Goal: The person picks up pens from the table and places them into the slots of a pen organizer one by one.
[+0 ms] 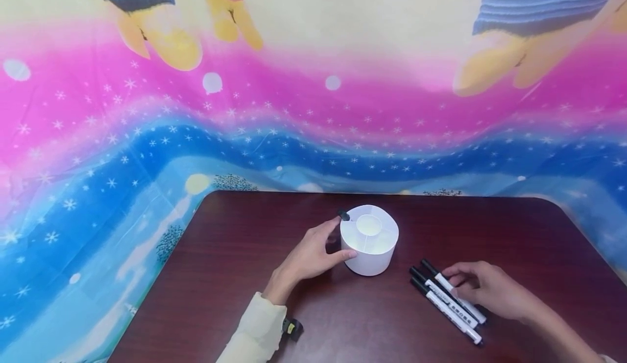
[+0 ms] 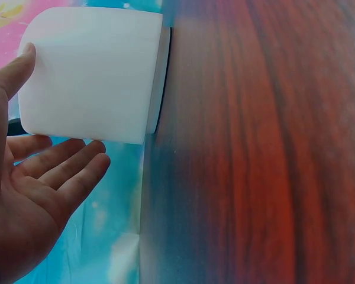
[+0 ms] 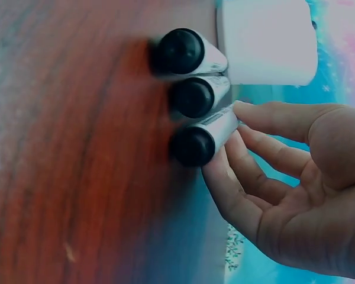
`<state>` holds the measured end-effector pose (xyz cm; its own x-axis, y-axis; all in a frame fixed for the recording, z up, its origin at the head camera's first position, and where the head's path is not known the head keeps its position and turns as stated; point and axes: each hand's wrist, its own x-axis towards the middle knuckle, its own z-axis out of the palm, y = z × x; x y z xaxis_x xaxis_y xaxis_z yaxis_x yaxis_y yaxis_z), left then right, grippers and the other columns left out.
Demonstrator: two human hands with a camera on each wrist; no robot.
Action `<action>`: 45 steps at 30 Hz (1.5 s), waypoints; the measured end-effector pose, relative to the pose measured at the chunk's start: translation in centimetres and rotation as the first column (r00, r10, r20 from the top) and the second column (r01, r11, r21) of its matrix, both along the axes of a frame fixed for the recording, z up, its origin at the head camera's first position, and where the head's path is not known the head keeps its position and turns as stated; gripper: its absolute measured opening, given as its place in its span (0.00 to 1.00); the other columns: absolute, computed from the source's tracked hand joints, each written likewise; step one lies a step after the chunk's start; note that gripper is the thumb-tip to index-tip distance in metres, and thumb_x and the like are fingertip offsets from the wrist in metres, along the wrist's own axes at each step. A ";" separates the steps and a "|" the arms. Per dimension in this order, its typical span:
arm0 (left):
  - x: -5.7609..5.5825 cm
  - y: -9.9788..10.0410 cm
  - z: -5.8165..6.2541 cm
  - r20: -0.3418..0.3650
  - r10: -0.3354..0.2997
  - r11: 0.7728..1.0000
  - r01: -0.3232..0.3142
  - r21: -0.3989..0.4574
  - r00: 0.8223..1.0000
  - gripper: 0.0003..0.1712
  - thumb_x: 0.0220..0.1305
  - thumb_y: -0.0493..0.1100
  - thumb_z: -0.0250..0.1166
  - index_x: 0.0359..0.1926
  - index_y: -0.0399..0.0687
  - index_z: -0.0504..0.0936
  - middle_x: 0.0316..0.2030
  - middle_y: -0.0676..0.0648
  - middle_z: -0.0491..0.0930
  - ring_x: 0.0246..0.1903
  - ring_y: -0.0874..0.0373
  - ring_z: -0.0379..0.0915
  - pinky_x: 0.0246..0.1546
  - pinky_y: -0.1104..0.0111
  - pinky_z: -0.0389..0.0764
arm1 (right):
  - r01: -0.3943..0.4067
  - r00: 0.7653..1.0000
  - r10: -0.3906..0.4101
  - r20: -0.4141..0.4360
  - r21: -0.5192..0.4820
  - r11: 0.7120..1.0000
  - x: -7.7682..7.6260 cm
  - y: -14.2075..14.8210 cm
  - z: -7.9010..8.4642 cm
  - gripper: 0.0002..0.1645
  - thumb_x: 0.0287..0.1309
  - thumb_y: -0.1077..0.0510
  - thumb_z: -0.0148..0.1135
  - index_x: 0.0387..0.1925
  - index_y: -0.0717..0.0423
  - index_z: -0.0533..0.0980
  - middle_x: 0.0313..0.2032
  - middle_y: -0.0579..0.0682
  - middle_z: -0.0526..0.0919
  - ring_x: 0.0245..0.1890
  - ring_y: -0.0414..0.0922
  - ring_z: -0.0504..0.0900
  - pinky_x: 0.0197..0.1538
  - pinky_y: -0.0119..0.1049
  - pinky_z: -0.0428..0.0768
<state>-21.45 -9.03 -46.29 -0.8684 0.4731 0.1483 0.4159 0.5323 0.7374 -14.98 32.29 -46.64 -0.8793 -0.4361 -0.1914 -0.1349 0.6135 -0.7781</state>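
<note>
A round white organizer point(image 1: 370, 262) with several compartments around a central cup stands on the table. My left hand point(image 1: 309, 253) is at its left side, the thumb on the front wall and the fingers, nearly straight, along the side in the left wrist view. A small black piece point(image 1: 344, 215) sits on the rim by my index fingertip. Three white markers with black caps lie side by side to the right. My right hand point(image 1: 490, 289) pinches the rightmost marker point(image 3: 222, 127) between thumb and fingers. Beside it lie the middle marker point(image 1: 450, 303) and the left marker point(image 1: 453, 317).
The dark red wooden table point(image 1: 220, 297) has rounded far corners. Behind it hangs a colourful printed cloth point(image 1: 313, 107) with bears and snowflakes. A black strap piece point(image 1: 293, 329) shows at my left wrist, next to the pale sleeve point(image 1: 257, 330).
</note>
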 end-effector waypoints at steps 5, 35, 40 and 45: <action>0.0 0.0 -0.1 -0.010 0.004 1.000 -0.004 -0.007 1.000 0.52 0.66 0.66 0.74 0.82 0.54 0.65 0.74 0.49 0.76 0.66 0.55 0.82 0.69 0.59 0.82 | 0.009 1.000 -0.009 -0.002 -0.040 0.999 -0.2 0.4 0.8 0.28 0.75 0.62 0.64 0.67 0.76 0.73 0.49 0.60 0.87 0.42 0.31 0.86 0.41 0.34 0.89; -1.6 -0.1 1.2 -0.025 0.008 0.999 -0.009 -0.036 1.000 0.53 0.66 0.64 0.75 0.83 0.53 0.63 0.76 0.47 0.73 0.66 0.52 0.82 0.69 0.57 0.82 | 0.179 0.963 -0.256 -0.089 -0.501 0.847 -5.8 -5.6 7.8 0.28 0.75 0.66 0.63 0.69 0.65 0.63 0.50 0.45 0.82 0.46 0.34 0.90 0.50 0.33 0.91; -1.1 0.0 0.5 -0.010 0.000 1.000 -0.001 -0.024 1.000 0.53 0.66 0.65 0.75 0.84 0.53 0.63 0.76 0.47 0.73 0.66 0.52 0.82 0.69 0.57 0.82 | 0.177 0.965 -0.255 -0.062 -0.564 0.806 -5.7 -6.5 7.7 0.27 0.74 0.67 0.63 0.68 0.61 0.65 0.50 0.45 0.82 0.45 0.35 0.90 0.49 0.33 0.91; -0.8 0.0 -0.2 -0.011 -0.002 1.000 0.002 -0.013 1.000 0.53 0.66 0.65 0.75 0.83 0.53 0.64 0.75 0.47 0.74 0.66 0.54 0.82 0.69 0.59 0.82 | 0.174 0.965 -0.256 -0.048 -0.611 0.772 -5.4 -6.8 7.3 0.24 0.73 0.68 0.64 0.65 0.59 0.67 0.48 0.46 0.83 0.44 0.36 0.90 0.48 0.32 0.91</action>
<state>-22.27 -9.07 -46.52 -0.8659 0.4765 0.1519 0.4251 0.5412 0.7256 -20.43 25.48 -39.33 -0.9620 -0.2230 0.1573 -0.1738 0.0562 -0.9832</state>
